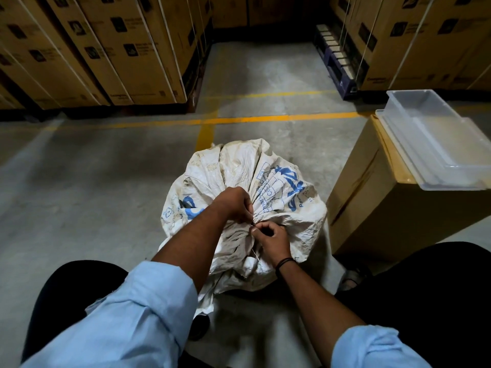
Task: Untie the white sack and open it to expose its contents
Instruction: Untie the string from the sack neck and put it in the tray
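A dirty white woven sack (289,197) with blue print stands on the concrete floor between my knees. Its mouth is gathered into a bunched neck and bound with thin white string (255,254). My left hand (233,204) pinches the string at the knot from the far side. My right hand (271,239) pinches the string at the same knot from the near side, a loose end trailing down below it. The sack is shut and its contents are hidden.
A cardboard box (377,208) stands right of the sack, with a clear plastic tray (430,139) on top. Stacked cartons on pallets (106,54) line the far left and far right (414,41). Yellow lines (239,119) mark the floor.
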Motion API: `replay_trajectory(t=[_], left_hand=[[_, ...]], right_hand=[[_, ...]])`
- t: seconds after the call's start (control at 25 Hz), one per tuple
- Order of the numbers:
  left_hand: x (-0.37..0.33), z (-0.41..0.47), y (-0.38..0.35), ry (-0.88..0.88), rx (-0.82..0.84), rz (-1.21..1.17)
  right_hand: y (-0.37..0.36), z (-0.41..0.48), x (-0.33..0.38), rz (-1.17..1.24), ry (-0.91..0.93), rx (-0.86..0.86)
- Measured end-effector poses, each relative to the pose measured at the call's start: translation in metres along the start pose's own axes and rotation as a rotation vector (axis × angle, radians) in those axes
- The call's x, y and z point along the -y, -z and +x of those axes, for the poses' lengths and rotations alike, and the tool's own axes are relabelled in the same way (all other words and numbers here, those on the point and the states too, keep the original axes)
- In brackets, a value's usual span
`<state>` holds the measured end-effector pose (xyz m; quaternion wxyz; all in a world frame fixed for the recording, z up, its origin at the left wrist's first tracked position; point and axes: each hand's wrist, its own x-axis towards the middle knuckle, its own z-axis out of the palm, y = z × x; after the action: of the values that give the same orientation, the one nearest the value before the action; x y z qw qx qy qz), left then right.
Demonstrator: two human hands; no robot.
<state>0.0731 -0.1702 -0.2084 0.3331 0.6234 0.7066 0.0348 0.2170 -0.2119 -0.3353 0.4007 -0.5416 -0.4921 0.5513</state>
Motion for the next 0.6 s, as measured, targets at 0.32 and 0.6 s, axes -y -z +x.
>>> replay_trajectory(t=[0.32,0.6], left_hand=[[0.001,0.0,-0.004,0.0,-0.007,0.008],[0.0,0.0,-0.003,-0.006,0.011,-0.004]], right_hand=[[-0.004,0.004,-0.011,-0.056,-0.063,0.031],[0.003,0.003,0.0,0.047,-0.056,0.064]])
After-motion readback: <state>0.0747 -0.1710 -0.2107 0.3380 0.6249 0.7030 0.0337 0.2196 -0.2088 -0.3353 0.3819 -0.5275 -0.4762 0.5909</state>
